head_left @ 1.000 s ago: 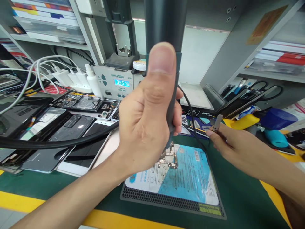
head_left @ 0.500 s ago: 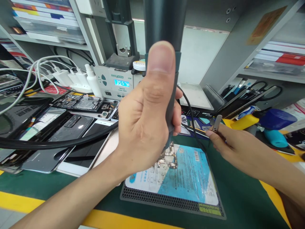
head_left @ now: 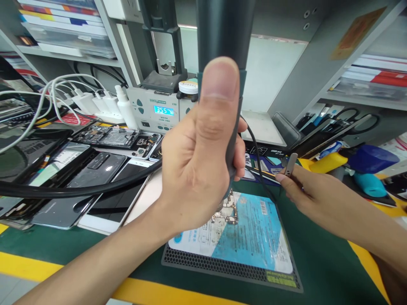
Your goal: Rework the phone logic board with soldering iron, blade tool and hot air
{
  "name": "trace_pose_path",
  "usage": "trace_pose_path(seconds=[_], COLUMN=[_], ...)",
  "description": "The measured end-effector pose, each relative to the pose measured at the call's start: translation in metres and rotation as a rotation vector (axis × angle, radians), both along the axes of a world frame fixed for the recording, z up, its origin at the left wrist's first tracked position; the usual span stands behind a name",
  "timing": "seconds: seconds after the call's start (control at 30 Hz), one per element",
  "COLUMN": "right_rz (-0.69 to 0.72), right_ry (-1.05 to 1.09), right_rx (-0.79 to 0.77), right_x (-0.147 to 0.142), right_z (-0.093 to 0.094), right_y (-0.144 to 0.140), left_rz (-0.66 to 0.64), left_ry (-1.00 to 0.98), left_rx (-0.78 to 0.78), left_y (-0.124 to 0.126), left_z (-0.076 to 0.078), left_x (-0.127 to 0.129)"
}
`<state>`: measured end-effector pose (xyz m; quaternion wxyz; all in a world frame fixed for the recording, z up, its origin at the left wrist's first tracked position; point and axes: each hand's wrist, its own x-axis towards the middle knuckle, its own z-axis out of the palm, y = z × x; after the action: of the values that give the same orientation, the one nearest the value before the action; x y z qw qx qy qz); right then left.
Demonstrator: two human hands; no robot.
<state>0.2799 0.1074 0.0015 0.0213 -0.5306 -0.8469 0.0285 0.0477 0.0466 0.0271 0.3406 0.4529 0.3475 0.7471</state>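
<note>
**Hot-air handle held over a bare circuit board, tweezers waiting at the right**

The left hand (head_left: pixel 199 169) is wrapped tight around the dark hot-air handle (head_left: pixel 227 51), thumb pressed flat up its near face, holding it upright with the lower end pointing down at the small circuit board (head_left: pixel 227 212). The nozzle tip itself is hidden behind the fingers, so whether it touches the board cannot be told. The board lies at the near-left part of the blue work mat (head_left: pixel 251 237), in the middle of the green bench.

The right hand (head_left: pixel 305 190) sits to the right of the mat, fingers pinched on a pair of metal tweezers (head_left: pixel 290 164) whose upper end sticks up past the fingertips; it is apart from the board.

Judging by this, heating is the step in hand: the station (head_left: pixel 157 111) at the far side reads 355, the board is in place and the tweezers are not yet at the board. A thick black hose (head_left: pixel 79 190) runs off left over the opened phones (head_left: pixel 95 169).
</note>
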Motion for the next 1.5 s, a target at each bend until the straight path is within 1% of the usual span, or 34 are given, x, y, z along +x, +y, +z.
trace_pose_path(seconds=[0.23,0.47,0.57,0.67,0.77,0.97,1.1,1.3,1.4,1.5], right_rz=[-0.032,-0.046,-0.032,-0.032,-0.032,-0.042,-0.039,-0.03,-0.056,-0.08], right_ry=[0.004,-0.012,-0.01,-0.011,-0.008,-0.009,-0.007,0.016,0.102,0.265], right_rx=[-0.039,-0.07,-0.063,-0.054,-0.056,-0.064,-0.059,-0.049,-0.006,0.129], right_x=[-0.005,-0.004,-0.002,-0.001,-0.001,-0.003,-0.002,0.0,0.003,0.008], right_z=[0.004,0.004,0.003,0.002,0.001,0.004,0.005,0.003,0.01,0.02], right_y=[-0.002,-0.002,-0.001,0.0,0.0,-0.001,-0.001,0.0,-0.001,-0.004], left_rz=[0.008,-0.032,-0.026,-0.001,-0.01,-0.006,-0.037,-0.009,0.02,0.03], left_ry=[0.017,-0.006,-0.007,0.009,-0.012,-0.011,-0.022,0.006,0.009,0.003], left_rx=[0.024,0.018,0.012,0.045,0.057,0.046,0.012,0.053,0.075,0.043], left_y=[-0.001,-0.003,-0.003,-0.003,-0.004,-0.001,-0.001,-0.001,-0.002,-0.003], left_z=[-0.001,0.001,0.002,0.001,0.0,0.0,0.0,0.0,0.001,0.001], left_x=[0.0,0.001,0.002,0.002,0.002,0.002,0.002,0.001,0.002,0.002])
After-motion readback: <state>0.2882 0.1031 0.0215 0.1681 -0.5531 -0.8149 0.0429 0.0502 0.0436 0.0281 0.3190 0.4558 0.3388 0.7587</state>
